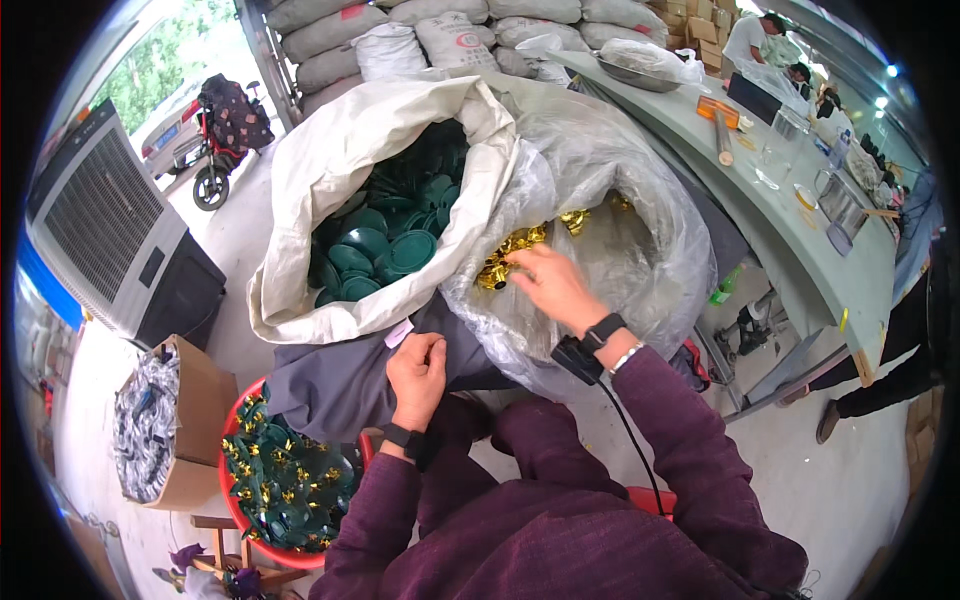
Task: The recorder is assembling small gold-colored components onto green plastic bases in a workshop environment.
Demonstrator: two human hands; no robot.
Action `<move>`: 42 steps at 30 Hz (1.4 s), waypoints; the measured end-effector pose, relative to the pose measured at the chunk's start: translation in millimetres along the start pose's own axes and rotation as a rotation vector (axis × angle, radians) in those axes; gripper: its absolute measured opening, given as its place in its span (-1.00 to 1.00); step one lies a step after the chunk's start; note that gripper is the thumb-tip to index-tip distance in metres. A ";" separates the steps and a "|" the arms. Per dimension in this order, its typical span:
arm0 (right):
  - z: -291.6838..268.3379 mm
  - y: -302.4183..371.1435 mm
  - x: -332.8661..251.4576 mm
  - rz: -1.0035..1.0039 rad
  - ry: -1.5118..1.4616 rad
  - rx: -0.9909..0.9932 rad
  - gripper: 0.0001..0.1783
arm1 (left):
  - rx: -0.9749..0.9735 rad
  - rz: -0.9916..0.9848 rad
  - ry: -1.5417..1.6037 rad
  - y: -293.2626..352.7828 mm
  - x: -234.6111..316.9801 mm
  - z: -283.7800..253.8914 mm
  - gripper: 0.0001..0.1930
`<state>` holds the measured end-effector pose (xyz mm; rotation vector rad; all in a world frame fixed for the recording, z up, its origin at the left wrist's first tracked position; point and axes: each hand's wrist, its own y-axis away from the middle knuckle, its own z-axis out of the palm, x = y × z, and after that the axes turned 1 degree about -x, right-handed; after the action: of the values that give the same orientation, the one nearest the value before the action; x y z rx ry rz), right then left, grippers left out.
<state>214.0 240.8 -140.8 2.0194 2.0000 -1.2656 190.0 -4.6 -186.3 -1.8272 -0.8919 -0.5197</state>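
Note:
My left hand [417, 378] is closed, its fingers curled in, above the dark grey cloth over my lap; whatever it may hold is hidden. A small pale tag [399, 333] lies just beyond its fingers. My right hand [555, 290] reaches into the mouth of a clear plastic bag [655, 215], fingers bent together at shiny gold pieces [520, 242]. To the left of that bag, a white woven sack [300, 215] is rolled open and full of dark green round plastic discs [410, 252].
By my left leg, a red basin [232, 480] holds green pieces with gold centres. A cardboard box [200, 410] of silvery strips and an air cooler [120, 220] stand farther left. A long table [700, 150] on the right bears an orange-headed hammer [722, 125]. Stacked sacks [455, 40] line the back.

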 end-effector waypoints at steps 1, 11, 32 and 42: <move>7.0 -7.0 -9.9 -0.113 0.061 -0.072 -0.79 | 0.007 -0.002 -0.010 0.3 -1.1 -0.7 -0.99; 42.0 3.8 -8.1 -0.053 0.203 -0.071 -0.75 | -0.047 0.029 0.029 3.6 -2.0 -7.2 -0.97; 43.2 47.2 -3.7 0.074 -0.231 -0.066 -0.79 | -0.017 0.265 -0.392 -99.4 5.3 -65.6 -0.73; 26.5 51.2 13.4 -0.149 0.134 0.079 -0.74 | -0.237 0.361 -0.641 -125.4 8.6 -12.3 -0.56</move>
<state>241.8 228.6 -191.6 2.0762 2.2319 -1.2872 99.4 16.3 -100.8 -2.3634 -0.9024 0.2189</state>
